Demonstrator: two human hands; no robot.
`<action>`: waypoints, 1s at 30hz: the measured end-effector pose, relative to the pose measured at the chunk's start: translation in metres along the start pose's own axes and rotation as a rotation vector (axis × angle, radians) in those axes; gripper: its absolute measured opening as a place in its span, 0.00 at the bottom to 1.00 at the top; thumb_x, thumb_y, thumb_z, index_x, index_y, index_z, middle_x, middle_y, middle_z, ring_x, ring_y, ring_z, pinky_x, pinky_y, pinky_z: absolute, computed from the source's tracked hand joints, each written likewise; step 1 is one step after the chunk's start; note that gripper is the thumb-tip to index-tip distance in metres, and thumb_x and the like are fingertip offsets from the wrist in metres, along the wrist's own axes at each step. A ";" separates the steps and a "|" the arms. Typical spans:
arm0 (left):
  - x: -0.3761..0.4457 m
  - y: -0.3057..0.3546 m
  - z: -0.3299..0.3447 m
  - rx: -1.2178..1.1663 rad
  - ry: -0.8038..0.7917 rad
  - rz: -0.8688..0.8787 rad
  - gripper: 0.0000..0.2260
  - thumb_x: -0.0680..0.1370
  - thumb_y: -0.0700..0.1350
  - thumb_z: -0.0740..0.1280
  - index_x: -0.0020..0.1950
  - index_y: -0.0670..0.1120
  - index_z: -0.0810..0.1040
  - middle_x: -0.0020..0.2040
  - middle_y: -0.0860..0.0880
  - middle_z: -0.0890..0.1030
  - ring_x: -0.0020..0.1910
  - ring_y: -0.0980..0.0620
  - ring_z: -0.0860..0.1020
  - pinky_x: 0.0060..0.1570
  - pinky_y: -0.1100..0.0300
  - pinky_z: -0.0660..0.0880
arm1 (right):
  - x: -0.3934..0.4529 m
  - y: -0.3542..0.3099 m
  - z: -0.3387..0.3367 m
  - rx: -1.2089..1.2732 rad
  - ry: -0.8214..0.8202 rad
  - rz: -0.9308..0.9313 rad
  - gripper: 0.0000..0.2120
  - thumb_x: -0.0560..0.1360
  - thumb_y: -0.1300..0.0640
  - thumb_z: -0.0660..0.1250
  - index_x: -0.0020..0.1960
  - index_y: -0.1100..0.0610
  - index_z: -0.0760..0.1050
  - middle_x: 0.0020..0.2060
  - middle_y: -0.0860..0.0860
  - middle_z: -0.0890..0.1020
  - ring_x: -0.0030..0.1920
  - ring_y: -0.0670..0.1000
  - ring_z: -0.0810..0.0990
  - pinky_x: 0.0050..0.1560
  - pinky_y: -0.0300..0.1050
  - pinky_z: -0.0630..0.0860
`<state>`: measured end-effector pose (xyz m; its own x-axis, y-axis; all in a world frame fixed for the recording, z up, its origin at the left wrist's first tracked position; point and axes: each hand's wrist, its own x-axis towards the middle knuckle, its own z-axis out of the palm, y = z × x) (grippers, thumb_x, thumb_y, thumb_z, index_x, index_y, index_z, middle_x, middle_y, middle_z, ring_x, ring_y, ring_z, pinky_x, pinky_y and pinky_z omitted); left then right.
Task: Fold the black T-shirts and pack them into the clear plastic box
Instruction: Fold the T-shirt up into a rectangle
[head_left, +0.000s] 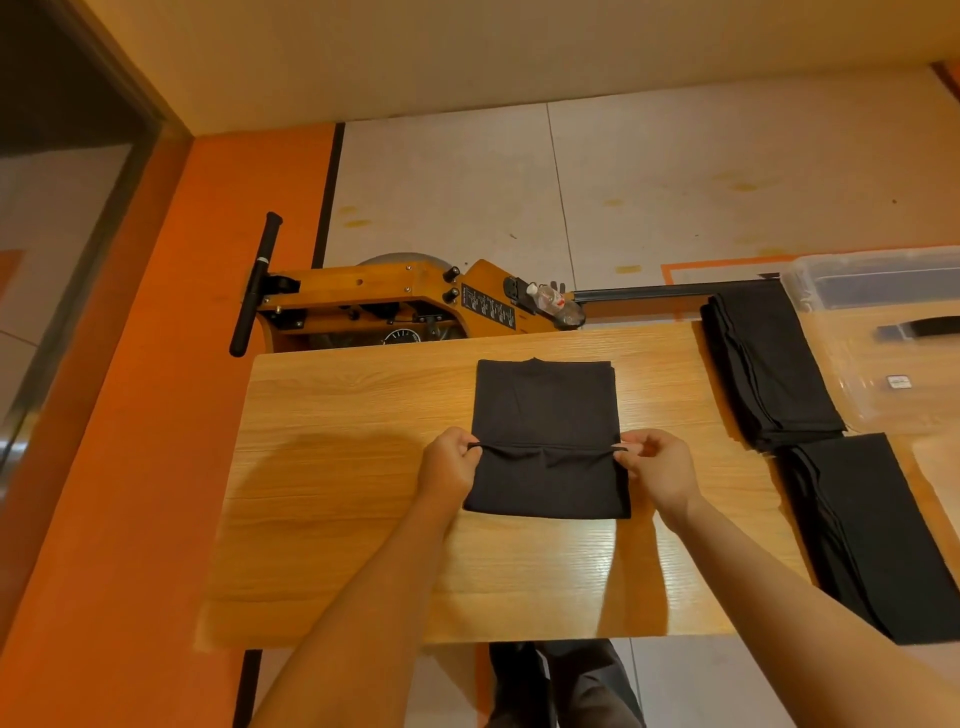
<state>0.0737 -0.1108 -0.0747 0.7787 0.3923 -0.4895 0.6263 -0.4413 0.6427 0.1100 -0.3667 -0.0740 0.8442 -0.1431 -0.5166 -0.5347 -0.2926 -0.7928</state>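
Far left: orange wall strip, then a wooden rowing machine (384, 301) on the floor behind the table, plastic bottle (553, 303) lying on its right end.

Wooden table (332, 519) in front of me. Black T-shirt (545, 441) lies near its middle, already folded to a narrow rectangle, collar end at the far edge.

My left hand (449, 465) pinches the shirt's left edge at the crosswise fold line, fingers curled on the fabric. My right hand (657, 467) pinches the right edge at the same line, thumb and fingers closed on the cloth. Near half of the shirt sits doubled between the two hands.

Right of that: stack of folded black shirts (769, 374) at the table's far right, and a second stack (872, 535) just in front of it, hanging past the table edge.

Far right: clear plastic box (878, 280) beyond the first stack, with its lid (898, 384) lying flat nearer to me. Can't tell what's inside the box.
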 end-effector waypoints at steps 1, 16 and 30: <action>0.001 0.001 0.001 0.012 0.009 -0.005 0.06 0.79 0.41 0.66 0.55 0.43 0.77 0.46 0.47 0.79 0.46 0.51 0.76 0.44 0.61 0.72 | 0.003 0.000 0.001 -0.006 0.003 -0.003 0.07 0.76 0.66 0.69 0.53 0.59 0.78 0.48 0.54 0.82 0.50 0.53 0.81 0.53 0.50 0.80; -0.008 0.002 0.005 0.016 0.082 -0.054 0.12 0.80 0.52 0.65 0.56 0.44 0.73 0.49 0.47 0.78 0.47 0.50 0.76 0.44 0.57 0.74 | 0.010 0.010 0.010 -0.046 0.061 -0.004 0.11 0.75 0.59 0.71 0.56 0.55 0.75 0.46 0.51 0.82 0.48 0.52 0.81 0.53 0.53 0.81; -0.035 -0.010 0.013 0.007 0.062 -0.062 0.21 0.79 0.43 0.67 0.70 0.46 0.66 0.61 0.42 0.77 0.56 0.46 0.77 0.49 0.60 0.75 | -0.032 0.029 0.014 -0.117 0.135 -0.020 0.17 0.76 0.62 0.70 0.64 0.59 0.73 0.40 0.51 0.80 0.43 0.45 0.78 0.50 0.41 0.75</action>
<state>0.0410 -0.1306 -0.0717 0.7345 0.4687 -0.4907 0.6740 -0.4201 0.6076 0.0666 -0.3573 -0.0847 0.8563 -0.2593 -0.4467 -0.5162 -0.4035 -0.7554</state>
